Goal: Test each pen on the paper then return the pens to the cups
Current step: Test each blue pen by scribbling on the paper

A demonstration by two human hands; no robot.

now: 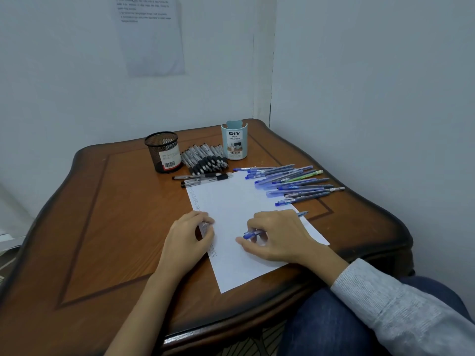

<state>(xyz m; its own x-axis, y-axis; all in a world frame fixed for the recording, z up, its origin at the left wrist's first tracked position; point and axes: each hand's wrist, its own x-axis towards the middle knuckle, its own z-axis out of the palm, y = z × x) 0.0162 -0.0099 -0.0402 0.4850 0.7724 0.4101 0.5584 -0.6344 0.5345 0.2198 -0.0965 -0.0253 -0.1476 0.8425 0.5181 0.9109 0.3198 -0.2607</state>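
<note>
R hand pinches blue pen nr tip, over paper. Pen light, stiff, prob slick; grip low on barrel. L hand loosely curled, pins paper edge.

Wooden table, pale corner walls

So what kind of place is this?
Likely a home or office corner: a wooden table set between white walls, a notice posted up, and a mesh cup and organizer beside pens.
</note>
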